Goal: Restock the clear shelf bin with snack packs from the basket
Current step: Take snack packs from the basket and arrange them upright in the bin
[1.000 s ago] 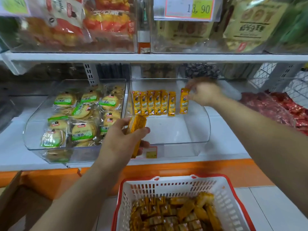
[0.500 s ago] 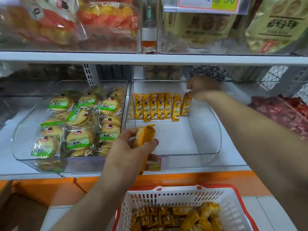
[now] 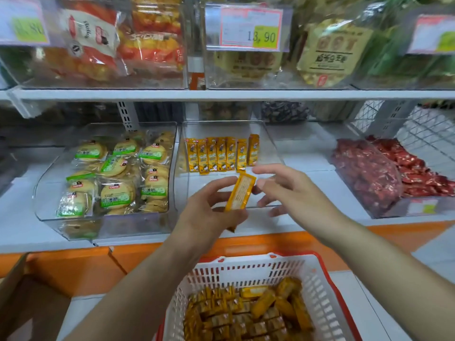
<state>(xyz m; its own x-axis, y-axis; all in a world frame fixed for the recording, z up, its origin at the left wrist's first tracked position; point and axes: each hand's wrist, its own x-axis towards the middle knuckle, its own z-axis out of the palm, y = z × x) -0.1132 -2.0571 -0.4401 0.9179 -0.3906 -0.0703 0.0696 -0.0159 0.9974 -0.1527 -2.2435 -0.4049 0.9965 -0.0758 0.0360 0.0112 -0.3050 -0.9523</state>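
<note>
My left hand point(image 3: 211, 212) grips a small stack of yellow snack packs point(image 3: 240, 191), tilted, in front of the clear shelf bin point(image 3: 275, 153). My right hand point(image 3: 288, 190) hovers just to the right of the packs with fingers spread, its thumb close to the top pack; I cannot tell whether it touches. Several yellow packs point(image 3: 221, 155) stand upright in a row at the back of the bin. Below, a white basket with a red rim point(image 3: 317, 274) holds many more yellow packs point(image 3: 248, 313).
A clear bin of green-labelled round cakes point(image 3: 115, 175) sits left of the target bin. A bin of red wrapped sweets point(image 3: 384, 173) stands to the right. An upper shelf point(image 3: 221, 94) carries more bins and a price tag point(image 3: 251, 28). A cardboard box point(image 3: 27, 306) is at lower left.
My right hand has let go of the pack it set at the end of the row and drawn back toward my left hand. The left hand has moved right with its packs.
</note>
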